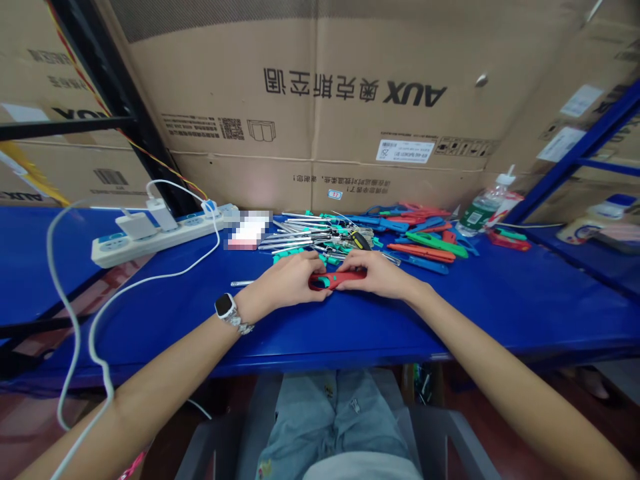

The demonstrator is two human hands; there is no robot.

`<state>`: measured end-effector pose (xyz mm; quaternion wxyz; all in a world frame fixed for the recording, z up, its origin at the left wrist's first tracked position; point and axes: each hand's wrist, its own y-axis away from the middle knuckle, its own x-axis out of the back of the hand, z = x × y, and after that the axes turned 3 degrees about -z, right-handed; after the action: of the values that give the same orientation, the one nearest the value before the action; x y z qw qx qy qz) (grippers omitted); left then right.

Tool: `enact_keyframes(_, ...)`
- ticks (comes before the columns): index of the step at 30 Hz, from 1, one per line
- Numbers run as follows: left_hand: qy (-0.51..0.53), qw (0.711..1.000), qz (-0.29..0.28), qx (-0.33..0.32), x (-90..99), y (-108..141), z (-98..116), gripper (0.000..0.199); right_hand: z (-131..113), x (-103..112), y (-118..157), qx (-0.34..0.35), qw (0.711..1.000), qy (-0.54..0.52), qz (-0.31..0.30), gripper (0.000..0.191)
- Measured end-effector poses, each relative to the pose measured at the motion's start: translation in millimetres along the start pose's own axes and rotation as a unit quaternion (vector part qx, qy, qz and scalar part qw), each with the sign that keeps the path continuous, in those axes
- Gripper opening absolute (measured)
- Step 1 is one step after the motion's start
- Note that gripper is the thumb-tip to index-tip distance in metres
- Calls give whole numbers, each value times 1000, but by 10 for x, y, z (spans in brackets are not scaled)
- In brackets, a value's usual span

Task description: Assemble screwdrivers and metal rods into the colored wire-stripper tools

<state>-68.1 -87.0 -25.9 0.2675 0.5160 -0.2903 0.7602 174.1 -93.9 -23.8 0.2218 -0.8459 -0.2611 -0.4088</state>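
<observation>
A red plastic piece with a green part in it (340,277) is held between my two hands, low over the blue table. My left hand (300,280) grips its left end, and my right hand (373,273) pinches its right end. Just beyond them lies a pile of metal rods with green ends (305,233). A black and yellow tool (361,241) rests on that pile. To the right are red, blue and green plastic pieces (425,241). One metal rod (241,284) lies left of my left hand.
A white power strip (135,245) with chargers and cables sits on the blue table (500,300) at the left. A bottle (483,210) stands at the back right. Cardboard (345,133) walls the back; blue rack posts (575,157) rise at the right.
</observation>
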Motion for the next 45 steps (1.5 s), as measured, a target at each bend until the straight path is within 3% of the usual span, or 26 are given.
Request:
enact_keyframes(19,50,998,-23,0,2,-32,-80,42,15,-28,3,-8,999,36,-20,22)
enact_keyframes(28,56,998,-11,-26,-79,74,-181,38,-19,-2,-45,-10,997,66,-47,17)
enact_keyframes(36,42,999,8,-29,-42,93,-152,38,-23,-46,6,-25,998,47,-28,22)
enact_keyframes(41,131,990,4,-48,0,55,-217,25,-135,-100,79,-46,995,79,24,22)
enact_keyframes(45,150,987,35,-44,29,42,-260,17,-141,-148,89,-54,994,79,53,23)
